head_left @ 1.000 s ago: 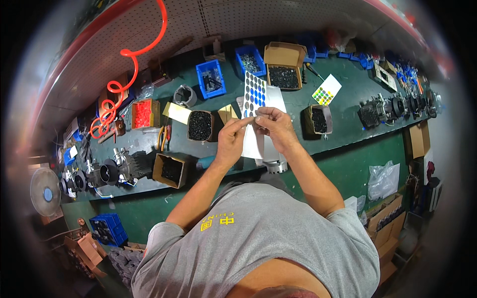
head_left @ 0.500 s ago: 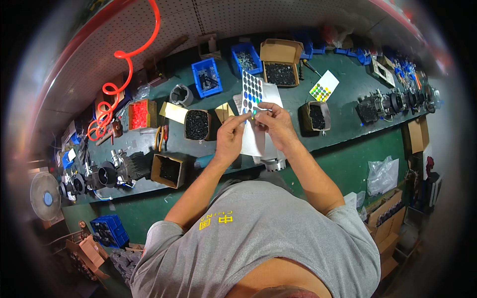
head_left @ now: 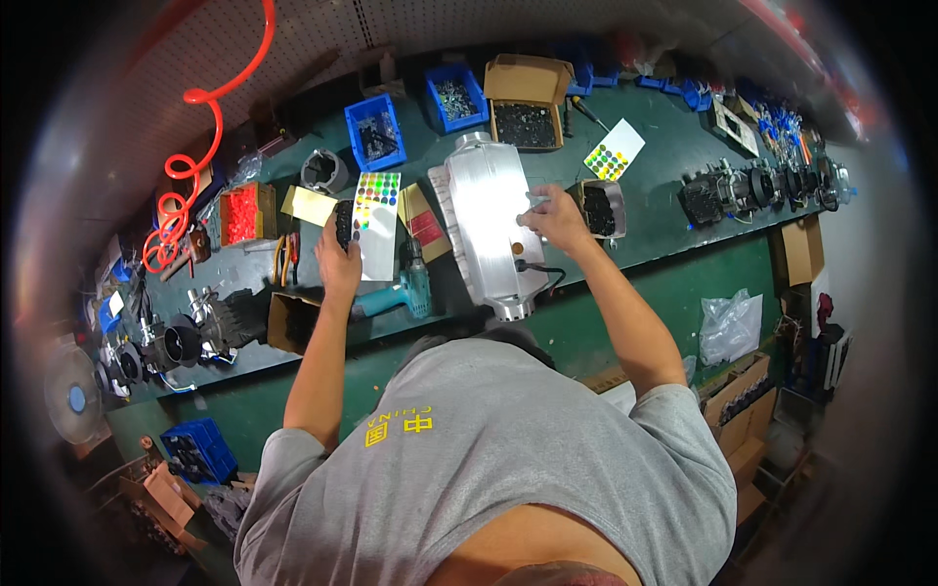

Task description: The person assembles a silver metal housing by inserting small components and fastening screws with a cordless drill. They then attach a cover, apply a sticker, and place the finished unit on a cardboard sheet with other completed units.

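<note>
My left hand (head_left: 339, 260) is closed on the left edge of a white sheet of round, shiny stickers (head_left: 379, 234). The sheet slants over the bench, and its lower part is bare backing. A silver metal cylinder-like housing (head_left: 486, 220) lies lengthwise in front of me, with a short black cable (head_left: 540, 267) near its lower end. My right hand (head_left: 559, 221) is over the housing's right side, fingers bent together. A tiny bluish spot shows at its fingertips, too small to name. A small round copper-coloured spot (head_left: 518, 248) sits on the housing below that hand.
A teal power drill (head_left: 415, 288) lies by the bench's front edge. Boxes of black parts (head_left: 601, 209) and red parts (head_left: 248, 213) flank the work. Blue bins (head_left: 375, 133) stand behind. Another sticker sheet (head_left: 625, 142) lies at right. A red coiled hose (head_left: 217, 122) hangs left.
My hands have come apart. The left has carried the sticker sheet leftward off the housing, uncovering it and the drill. The right has moved to the housing's right side. The view has shifted slightly.
</note>
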`<action>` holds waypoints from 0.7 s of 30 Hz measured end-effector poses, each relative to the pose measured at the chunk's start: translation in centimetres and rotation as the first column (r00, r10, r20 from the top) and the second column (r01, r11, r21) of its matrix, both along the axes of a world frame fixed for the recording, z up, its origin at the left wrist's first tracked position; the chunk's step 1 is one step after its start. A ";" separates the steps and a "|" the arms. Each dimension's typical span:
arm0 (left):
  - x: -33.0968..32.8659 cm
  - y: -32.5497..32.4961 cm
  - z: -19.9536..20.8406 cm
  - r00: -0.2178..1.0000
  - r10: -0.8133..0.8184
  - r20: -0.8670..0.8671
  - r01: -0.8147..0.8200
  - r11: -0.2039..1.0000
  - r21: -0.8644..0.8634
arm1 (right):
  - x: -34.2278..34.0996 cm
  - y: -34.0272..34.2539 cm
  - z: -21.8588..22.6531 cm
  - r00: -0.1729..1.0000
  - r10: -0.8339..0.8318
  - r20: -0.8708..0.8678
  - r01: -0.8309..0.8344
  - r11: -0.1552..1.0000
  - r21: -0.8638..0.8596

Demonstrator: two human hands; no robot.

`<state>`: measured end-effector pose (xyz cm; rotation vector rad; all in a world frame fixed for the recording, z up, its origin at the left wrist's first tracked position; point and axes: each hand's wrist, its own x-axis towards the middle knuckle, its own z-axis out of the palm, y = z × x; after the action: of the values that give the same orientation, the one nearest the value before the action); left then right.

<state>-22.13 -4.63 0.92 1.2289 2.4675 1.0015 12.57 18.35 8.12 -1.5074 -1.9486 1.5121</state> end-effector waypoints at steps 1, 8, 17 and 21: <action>0.8 0.0 0.3 1.000 -0.009 -0.008 0.010 0.998 0.057 | -0.2 0.0 -0.2 1.000 0.014 -0.003 -0.014 1.000 0.001; 7.9 -1.6 0.7 0.964 -0.109 0.243 0.095 0.993 0.070 | -1.9 -0.1 -0.3 0.985 0.083 0.151 -0.119 0.961 0.248; 10.4 -3.4 0.2 0.926 -0.218 0.308 0.232 0.973 -0.011 | -2.5 -1.2 -0.1 0.982 -0.033 0.184 -0.020 0.960 0.281; 10.4 -3.2 0.6 0.918 -0.227 0.325 0.246 0.969 -0.017 | -2.7 -1.5 0.1 0.967 -0.054 0.247 -0.025 0.952 0.305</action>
<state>-11.70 -7.81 1.49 1.2019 2.0309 0.9694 9.85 16.81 8.21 -1.6313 -2.1828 0.9880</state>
